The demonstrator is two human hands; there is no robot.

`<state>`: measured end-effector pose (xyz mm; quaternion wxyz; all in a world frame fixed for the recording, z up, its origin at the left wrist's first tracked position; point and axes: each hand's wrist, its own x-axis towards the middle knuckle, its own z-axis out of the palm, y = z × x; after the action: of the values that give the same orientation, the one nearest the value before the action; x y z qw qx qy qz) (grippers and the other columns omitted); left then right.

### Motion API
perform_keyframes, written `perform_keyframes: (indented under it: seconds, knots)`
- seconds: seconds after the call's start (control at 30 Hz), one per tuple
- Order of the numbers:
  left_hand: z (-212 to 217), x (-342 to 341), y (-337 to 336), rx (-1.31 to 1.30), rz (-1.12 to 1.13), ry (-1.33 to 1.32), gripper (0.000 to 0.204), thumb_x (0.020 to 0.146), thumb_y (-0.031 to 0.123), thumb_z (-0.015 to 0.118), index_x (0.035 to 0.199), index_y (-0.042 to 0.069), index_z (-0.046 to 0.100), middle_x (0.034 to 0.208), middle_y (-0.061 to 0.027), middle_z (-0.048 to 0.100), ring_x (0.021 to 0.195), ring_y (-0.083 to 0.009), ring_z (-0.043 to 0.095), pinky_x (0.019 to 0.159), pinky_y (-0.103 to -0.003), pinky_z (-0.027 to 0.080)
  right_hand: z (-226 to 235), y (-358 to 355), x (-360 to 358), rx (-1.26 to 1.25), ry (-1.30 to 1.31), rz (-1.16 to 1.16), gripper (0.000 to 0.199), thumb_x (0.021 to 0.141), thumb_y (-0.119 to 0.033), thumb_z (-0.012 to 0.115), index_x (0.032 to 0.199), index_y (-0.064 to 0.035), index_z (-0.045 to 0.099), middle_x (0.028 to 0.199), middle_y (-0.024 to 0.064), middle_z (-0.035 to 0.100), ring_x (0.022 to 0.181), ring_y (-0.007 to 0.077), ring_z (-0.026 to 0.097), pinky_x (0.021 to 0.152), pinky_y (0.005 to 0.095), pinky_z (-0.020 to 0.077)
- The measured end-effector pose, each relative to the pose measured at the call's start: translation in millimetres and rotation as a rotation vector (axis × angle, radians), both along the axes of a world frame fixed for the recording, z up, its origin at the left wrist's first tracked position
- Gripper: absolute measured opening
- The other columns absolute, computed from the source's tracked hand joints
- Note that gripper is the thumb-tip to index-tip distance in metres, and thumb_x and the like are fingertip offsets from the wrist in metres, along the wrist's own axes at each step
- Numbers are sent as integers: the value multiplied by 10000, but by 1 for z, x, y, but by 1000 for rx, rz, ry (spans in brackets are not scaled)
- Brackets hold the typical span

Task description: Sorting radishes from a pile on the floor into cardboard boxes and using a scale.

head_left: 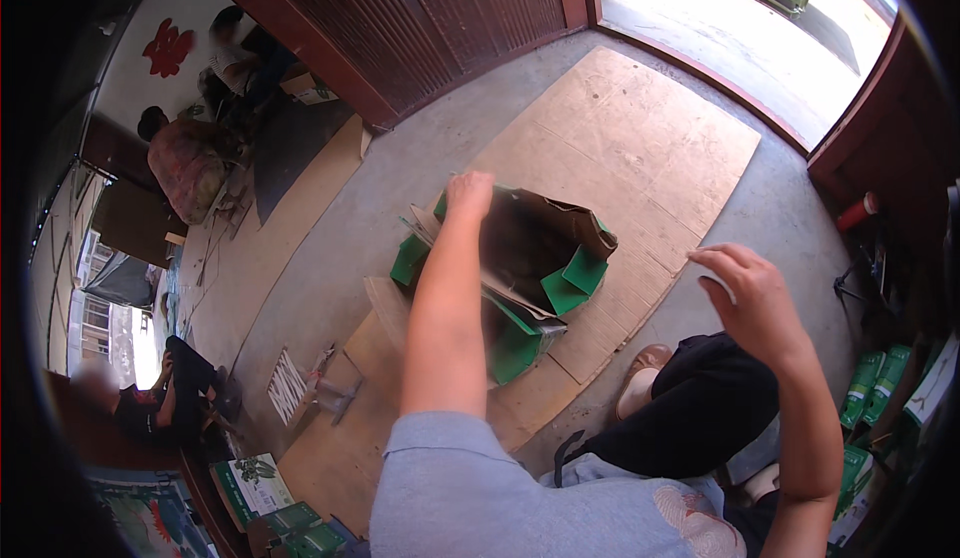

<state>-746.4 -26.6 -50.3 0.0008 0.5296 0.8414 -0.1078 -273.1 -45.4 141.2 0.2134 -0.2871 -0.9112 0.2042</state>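
An open-topped cardboard box, green outside and brown within (pixel 578 272), sits near the centre of the view, its flaps splayed, on a flattened tan cardboard sheet (pixel 660 138) over a grey floor (pixel 810 213).

Taking the box as the middle of the dial, the left hand (pixel 470 195) is at its 11 o'clock rim, fingers curled in; whether they pinch the rim, I cannot tell. The left forearm crosses the box's near-left side. The right hand (pixel 745 288) hangs in the air at 3 o'clock, well apart from the box, half open, thumb and fingers parted, with nothing in it.

At 8 o'clock lie a grey metal tool (pixel 338 398) and, just beside it, a row of slim white strips (pixel 287 388). A brown shoe (pixel 652 356) is at 4 o'clock, a dark red panelled door (pixel 450 18) at 12. Two people sit at 10 o'clock.
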Motion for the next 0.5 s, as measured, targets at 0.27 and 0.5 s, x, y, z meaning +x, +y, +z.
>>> perform_keyframes:
  seconds: [0.27,0.5]
  knots:
    - [73,178,69,296,-440,-98,493,898,50,544,1350,224,639,1544,-69,476,1456,-246,398,1222,-487,262,28,-27,277,152,24,-624,282,991,-4,566,1265,10,633,1214,129,664,1149,232,635,1002,337,477]
    - [149,442,75,414,-989,-196,326,928,150,583,1223,204,711,1485,-105,527,1457,-303,388,1213,-572,230,-31,-226,643,223,-198,-1251,316,1066,-153,505,1327,-12,613,1283,120,655,1209,220,605,1045,336,445]
